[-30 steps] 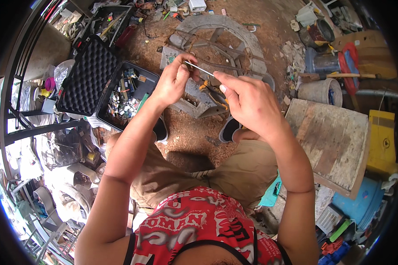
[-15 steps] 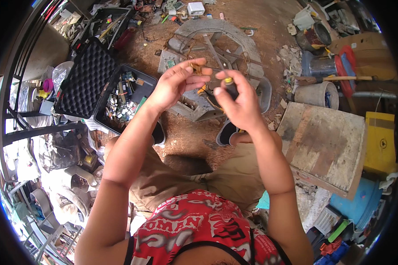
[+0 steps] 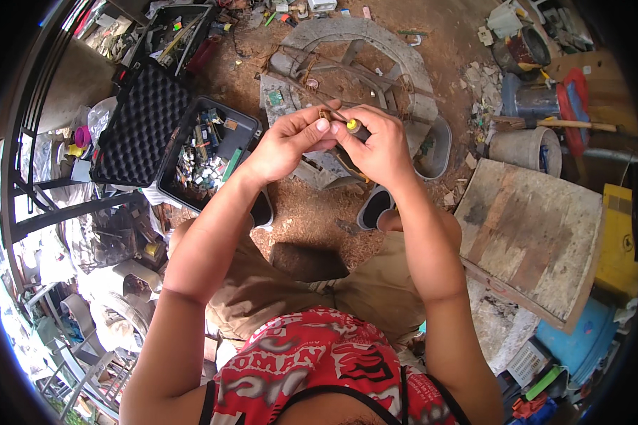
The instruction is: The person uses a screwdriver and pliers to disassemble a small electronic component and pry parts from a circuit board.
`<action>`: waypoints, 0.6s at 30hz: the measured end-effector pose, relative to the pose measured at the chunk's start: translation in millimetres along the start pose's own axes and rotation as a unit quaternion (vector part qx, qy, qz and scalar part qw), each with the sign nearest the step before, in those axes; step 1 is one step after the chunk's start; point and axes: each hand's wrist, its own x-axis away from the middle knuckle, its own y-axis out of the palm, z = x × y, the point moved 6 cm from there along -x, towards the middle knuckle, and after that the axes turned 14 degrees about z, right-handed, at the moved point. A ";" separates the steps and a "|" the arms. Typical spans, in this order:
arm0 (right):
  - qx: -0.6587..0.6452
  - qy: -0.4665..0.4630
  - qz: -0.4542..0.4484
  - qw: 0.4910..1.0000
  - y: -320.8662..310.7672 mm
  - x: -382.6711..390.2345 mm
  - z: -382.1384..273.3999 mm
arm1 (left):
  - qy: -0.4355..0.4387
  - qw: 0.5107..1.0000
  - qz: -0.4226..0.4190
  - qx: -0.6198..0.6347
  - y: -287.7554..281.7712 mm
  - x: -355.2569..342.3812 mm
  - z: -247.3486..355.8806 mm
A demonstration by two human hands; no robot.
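Both my hands meet in front of me, above the metal frame on the ground. Between the thumb and fingers of my left hand (image 3: pixel 285 145) is a small brownish-gold piece (image 3: pixel 325 114), too small to name. My right hand (image 3: pixel 384 147) is closed on a screwdriver (image 3: pixel 360 132) with a dark handle and a yellow end. Its thin shaft points up and left toward the small piece; whether the tip touches it I cannot tell. Partly hidden below the hands lies a yellow-and-black tool handle (image 3: pixel 353 167).
An open black case (image 3: pixel 252 126) with foam in its lid holds small electronic parts at the left. The round grey metal frame (image 3: pixel 397 53) lies ahead. A metal tub (image 3: pixel 443 152) and a worn wooden board (image 3: pixel 532 234) are at the right, with a grey bucket (image 3: pixel 521 149) beyond.
My hands have come together, the right moving left toward the left hand. My left fingers, more spread before, now pinch the small piece closer to the screwdriver. The view has shifted slightly.
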 end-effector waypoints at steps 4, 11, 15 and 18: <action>0.000 0.002 -0.023 1.000 -4.8 -6.3 7.3 | -0.018 0.999 -0.012 -0.027 0.9 -5.7 -2.8; 0.005 -0.028 0.054 0.998 -4.3 -9.0 10.7 | -0.026 0.997 0.061 0.039 8.7 -13.3 -4.3; 0.033 -0.016 0.125 0.991 -1.0 -4.7 9.5 | -0.005 0.993 0.101 0.053 7.3 -14.1 -11.0; -0.011 0.090 0.155 0.984 -3.4 -6.6 22.7 | -0.011 0.989 0.107 0.106 9.6 -9.1 -5.9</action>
